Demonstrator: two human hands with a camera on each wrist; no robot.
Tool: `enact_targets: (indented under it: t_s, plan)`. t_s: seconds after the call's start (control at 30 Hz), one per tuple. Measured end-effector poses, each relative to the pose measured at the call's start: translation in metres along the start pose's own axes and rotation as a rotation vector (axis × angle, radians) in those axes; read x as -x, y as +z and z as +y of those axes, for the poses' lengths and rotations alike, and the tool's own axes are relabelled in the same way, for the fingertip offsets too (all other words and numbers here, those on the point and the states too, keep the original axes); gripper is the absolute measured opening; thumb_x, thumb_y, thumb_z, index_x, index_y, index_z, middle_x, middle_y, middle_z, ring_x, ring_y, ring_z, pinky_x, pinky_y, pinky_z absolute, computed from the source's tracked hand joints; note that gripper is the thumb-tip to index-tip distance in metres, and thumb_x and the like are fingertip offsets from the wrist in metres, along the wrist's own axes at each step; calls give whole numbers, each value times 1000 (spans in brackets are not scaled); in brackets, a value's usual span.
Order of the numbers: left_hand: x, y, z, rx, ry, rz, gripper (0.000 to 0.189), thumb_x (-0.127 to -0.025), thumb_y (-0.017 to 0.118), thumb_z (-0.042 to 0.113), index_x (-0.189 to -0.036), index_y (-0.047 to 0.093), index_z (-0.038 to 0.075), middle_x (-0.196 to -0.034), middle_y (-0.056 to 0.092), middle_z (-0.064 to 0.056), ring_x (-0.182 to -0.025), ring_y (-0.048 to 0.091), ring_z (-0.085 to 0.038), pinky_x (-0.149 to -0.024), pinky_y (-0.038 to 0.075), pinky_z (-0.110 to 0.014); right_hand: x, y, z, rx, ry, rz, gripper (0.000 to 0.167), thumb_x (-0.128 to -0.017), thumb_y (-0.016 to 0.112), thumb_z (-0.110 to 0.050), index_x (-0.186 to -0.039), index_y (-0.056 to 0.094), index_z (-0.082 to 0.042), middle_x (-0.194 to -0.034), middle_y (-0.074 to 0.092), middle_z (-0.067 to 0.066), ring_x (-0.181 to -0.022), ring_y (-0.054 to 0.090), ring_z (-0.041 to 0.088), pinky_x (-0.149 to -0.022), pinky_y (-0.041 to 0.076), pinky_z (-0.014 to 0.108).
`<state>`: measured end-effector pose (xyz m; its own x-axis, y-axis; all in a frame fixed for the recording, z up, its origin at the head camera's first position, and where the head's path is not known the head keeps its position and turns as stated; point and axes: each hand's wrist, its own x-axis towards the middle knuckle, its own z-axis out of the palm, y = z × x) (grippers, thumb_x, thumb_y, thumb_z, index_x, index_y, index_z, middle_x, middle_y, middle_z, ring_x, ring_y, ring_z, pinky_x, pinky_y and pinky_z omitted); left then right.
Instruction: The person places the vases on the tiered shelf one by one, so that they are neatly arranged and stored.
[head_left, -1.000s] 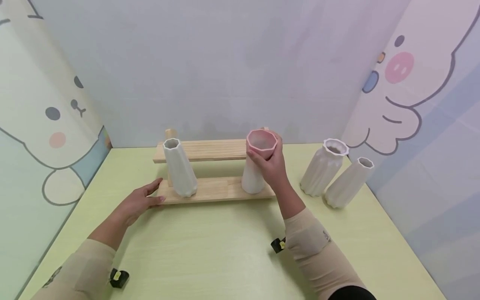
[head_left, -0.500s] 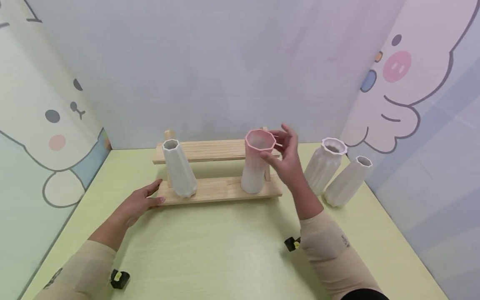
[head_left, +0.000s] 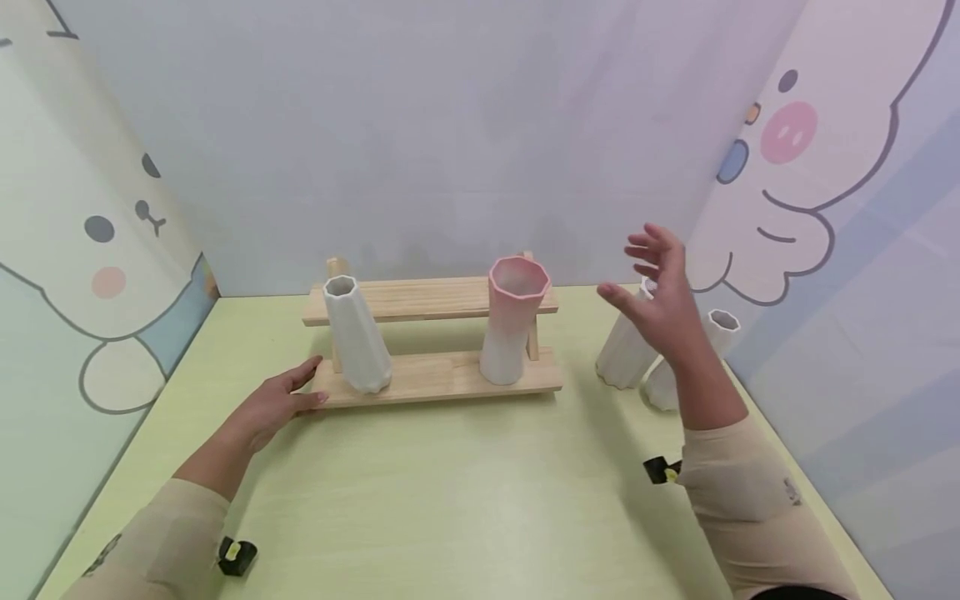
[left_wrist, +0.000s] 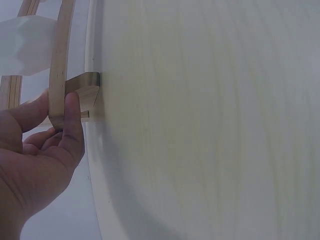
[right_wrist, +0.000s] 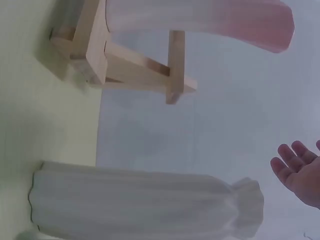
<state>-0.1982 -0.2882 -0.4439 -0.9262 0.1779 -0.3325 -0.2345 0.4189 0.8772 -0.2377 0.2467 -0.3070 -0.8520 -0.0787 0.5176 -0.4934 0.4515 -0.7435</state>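
Observation:
A two-tier wooden shelf (head_left: 435, 385) stands on the table. My left hand (head_left: 273, 408) pinches the left end of its lower board, thumb and fingers on either face in the left wrist view. On that board stand a white faceted vase (head_left: 357, 342) at the left and a pink-and-white vase (head_left: 510, 325) at the right. My right hand (head_left: 663, 304) hovers to the right of the shelf with fingers spread, holding nothing. Behind it, partly hidden, stands a white vase with a ruffled neck (right_wrist: 145, 202). A slimmer white vase (head_left: 723, 329) is just right of that one, mostly covered by the hand and wrist.
The shelf's upper board (head_left: 427, 300) sits farther back, close to the grey backdrop (head_left: 435, 150). Side walls with cartoon animals border the pale green table (head_left: 450, 500). A small black device (head_left: 237, 556) is by the left sleeve, another (head_left: 660, 471) by the right.
My right hand has let go of the pink-and-white vase, leaving it on the lower board, and moved right toward the two white vases. My left hand has stayed on the shelf.

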Motion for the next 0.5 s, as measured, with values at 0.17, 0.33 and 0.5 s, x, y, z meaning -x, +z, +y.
enact_targets:
  t_s: [0.17,0.33,0.5]
  plan:
    - [0,0,-1,1,9,4,85,-99,65,22,-161,8,13,-165,3,-21,-128,50,-26,-96,49,-26,-3,-18,7,131,42,-29,98,-83,84,-28,-157,20,-14,-151,37,14,-137,38,30,-113,30,52]
    - [0,0,-1,4,17,4,85,-99,65,22,-161,8,12,-165,4,-21,-132,46,-30,-95,50,-24,-4,-31,16,270,109,-92,103,-85,80,-40,-160,15,-13,-155,31,17,-139,32,36,-111,27,61]
    - [1,0,-1,9,23,4,85,-99,65,21,-161,8,12,-165,4,-21,-132,46,-30,-94,50,-24,-5,-40,20,386,172,-135,107,-84,77,-51,-161,12,-12,-156,28,20,-140,30,41,-107,28,67]
